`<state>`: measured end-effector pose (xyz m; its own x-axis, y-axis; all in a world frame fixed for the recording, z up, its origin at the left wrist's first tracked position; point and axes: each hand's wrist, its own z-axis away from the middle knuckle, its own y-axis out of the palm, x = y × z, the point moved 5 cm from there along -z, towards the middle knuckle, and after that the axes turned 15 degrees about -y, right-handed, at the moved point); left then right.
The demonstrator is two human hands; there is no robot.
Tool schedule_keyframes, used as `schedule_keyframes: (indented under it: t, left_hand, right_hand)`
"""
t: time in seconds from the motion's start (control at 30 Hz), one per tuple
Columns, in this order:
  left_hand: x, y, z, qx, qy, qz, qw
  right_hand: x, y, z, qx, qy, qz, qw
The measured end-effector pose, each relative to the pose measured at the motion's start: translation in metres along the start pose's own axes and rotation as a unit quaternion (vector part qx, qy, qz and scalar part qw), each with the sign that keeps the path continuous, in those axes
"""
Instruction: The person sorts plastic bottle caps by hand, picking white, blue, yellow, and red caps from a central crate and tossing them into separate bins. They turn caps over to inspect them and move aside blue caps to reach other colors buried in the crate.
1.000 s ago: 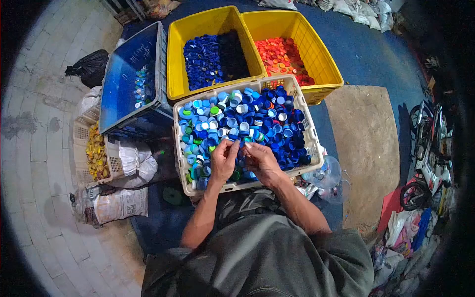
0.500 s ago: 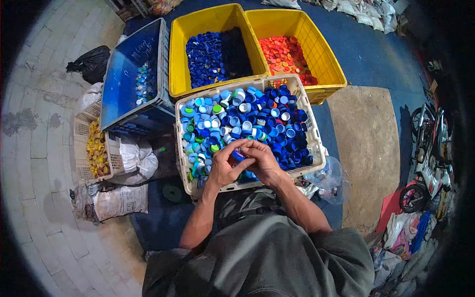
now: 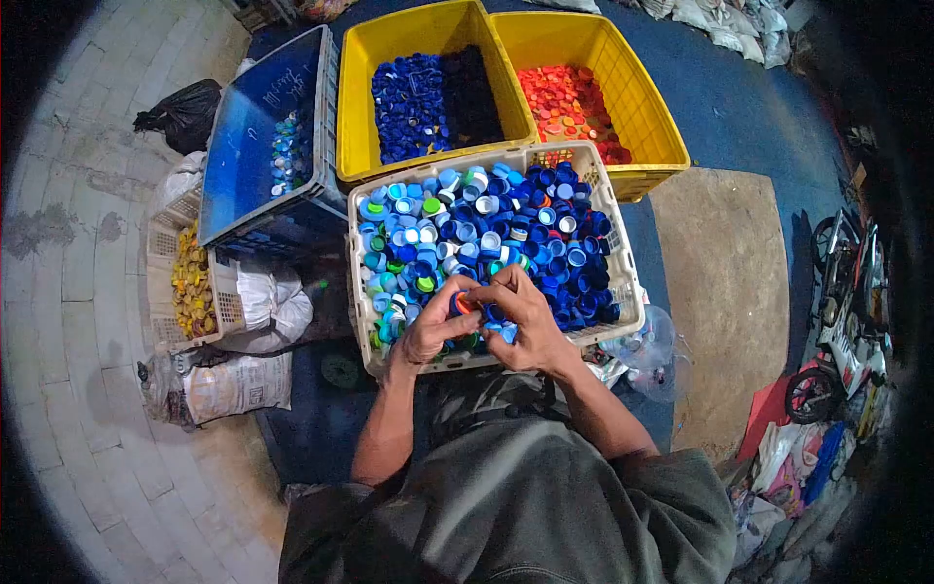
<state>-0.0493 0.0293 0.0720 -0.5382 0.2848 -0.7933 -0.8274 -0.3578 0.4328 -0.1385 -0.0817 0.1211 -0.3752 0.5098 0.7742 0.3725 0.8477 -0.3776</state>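
Note:
My left hand (image 3: 435, 326) is closed on a bottle cap (image 3: 461, 304), its orange inside facing up and a dark blue edge beside it. My right hand (image 3: 530, 326) is right next to it, fingers curled and the thumb bent inward near the cap; I cannot tell what is between these fingers. Both hands are above the near edge of a white plastic crate (image 3: 630, 255). Light blue, dark blue, white and green bottle caps (image 3: 467, 234) fill the crate, and some of them are hidden behind my hands.
Behind the crate stand a yellow bin (image 3: 355, 107) of dark blue caps and another yellow bin (image 3: 652, 117) of red-orange caps. A blue bin (image 3: 243, 156) is at the left, with a crate (image 3: 229, 297) of yellow caps below it. A brown board (image 3: 725, 311) lies to the right.
The cap in my left hand has turned, so more of its orange inside shows. My right hand has drawn slightly away from the left, and its fingers are more bent.

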Motion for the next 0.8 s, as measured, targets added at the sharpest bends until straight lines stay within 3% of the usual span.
schedule_keyframes:
  t: [0.23, 0.43, 0.47, 0.63, 0.8]
  left_hand:
    - [-0.001, -0.005, 0.008, 0.049, -0.116, -0.018, 0.992]
    - [-0.003, -0.008, 0.005, 0.091, -0.154, -0.064, 0.982]
    - [-0.010, -0.006, 0.003, 0.083, -0.101, -0.083, 0.988]
    - [-0.016, -0.006, 0.002, 0.072, -0.152, -0.056, 0.984]
    - [-0.007, -0.008, -0.001, 0.129, -0.188, 0.055, 0.972]
  right_hand:
    - [0.004, -0.002, -0.001, 0.060, -0.009, 0.002, 0.998]
    - [-0.010, 0.007, 0.003, 0.104, -0.012, -0.033, 0.994]
    - [-0.014, 0.007, 0.004, 0.071, -0.003, -0.050, 0.996]
    - [-0.016, 0.013, 0.014, -0.048, -0.019, -0.057, 0.997]
    - [-0.008, 0.007, 0.007, -0.001, -0.017, -0.066, 0.998]
